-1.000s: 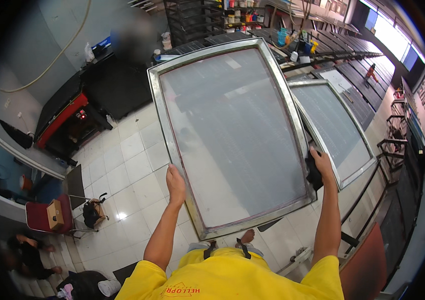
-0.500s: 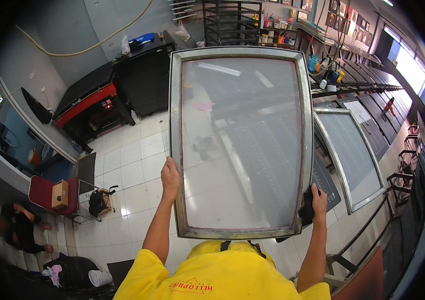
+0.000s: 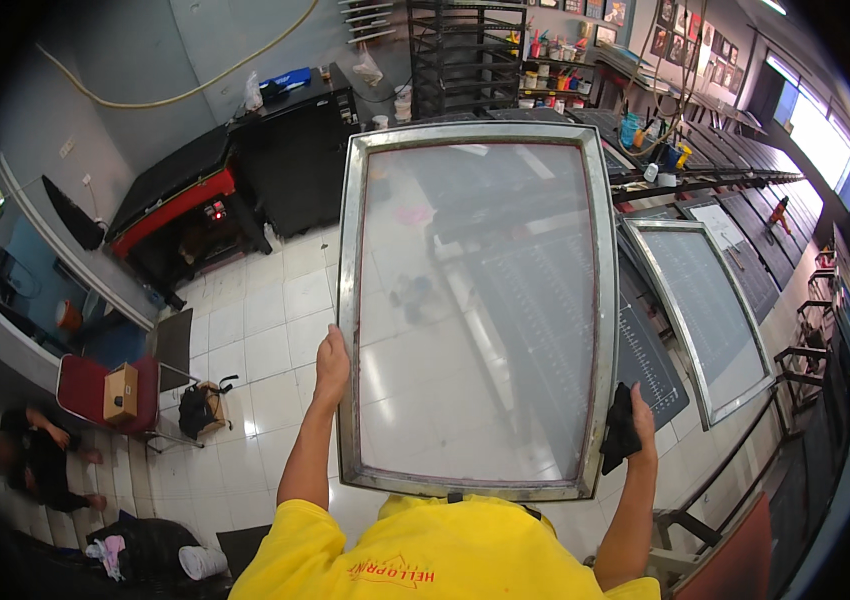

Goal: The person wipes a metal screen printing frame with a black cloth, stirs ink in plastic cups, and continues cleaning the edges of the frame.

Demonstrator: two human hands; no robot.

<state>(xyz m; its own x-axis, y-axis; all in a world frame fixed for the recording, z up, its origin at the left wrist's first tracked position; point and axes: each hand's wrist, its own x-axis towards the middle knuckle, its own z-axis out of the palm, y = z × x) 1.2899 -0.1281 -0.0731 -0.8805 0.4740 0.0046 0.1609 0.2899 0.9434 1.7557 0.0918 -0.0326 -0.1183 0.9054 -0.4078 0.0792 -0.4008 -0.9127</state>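
Note:
A large screen printing frame (image 3: 477, 320), with a metal border and pale see-through mesh, is held up in front of me. My left hand (image 3: 331, 370) is closed on its left side, below the middle. At the lower right side, my right hand (image 3: 644, 430) is closed around a crumpled black cloth (image 3: 621, 428). The cloth lies against or right beside the frame's edge; contact is hard to tell. Behind it to the right, a second screen frame (image 3: 702, 315) rests tilted on the dark printing table.
Long dark printing tables (image 3: 735, 150) run along the right. A black shelf rack (image 3: 465, 60) stands at the back, and a red-and-black machine (image 3: 170, 195) at the left. A red chair (image 3: 85, 385) bears a cardboard box (image 3: 120, 392). A person (image 3: 45, 450) sits at the far left.
The held screen frame has come down a little in view, its top edge lower and nearer. Both hands have sunk slightly with it, the black cloth staying in my right hand.

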